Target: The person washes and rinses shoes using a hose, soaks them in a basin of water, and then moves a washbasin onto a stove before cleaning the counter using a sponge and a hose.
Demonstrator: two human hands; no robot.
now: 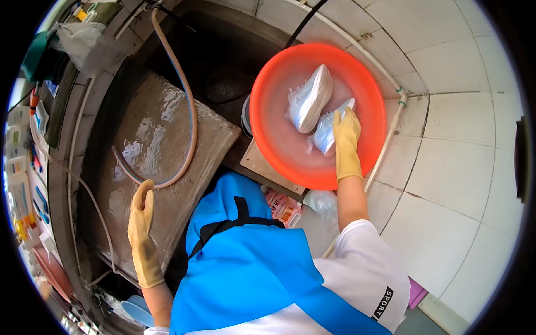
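Note:
Both of my hands wear yellow rubber gloves. My right hand (347,139) reaches into an orange-red basin (262,146) and grips a pale shoe (325,134). Beside it in the basin a second white shoe (314,100) lies tilted, its sole edge showing. Thin, clear plastic-like material clings to both shoes, and cloudy water surrounds them. On the other side, my left hand (143,234) is raised over the wet slab (206,137), fingers extended and slightly bent, holding nothing visible. Its fingertips are close to a hose (191,106); whether they touch it cannot be seen.
The hose curves across the slab from the dark sink area behind. A board (268,167) shows under the basin's near edge. White pipes (385,137) run along the tiled wall at right. A pink printed package (283,207) sits below the basin. Cluttered shelves (22,195) line the left.

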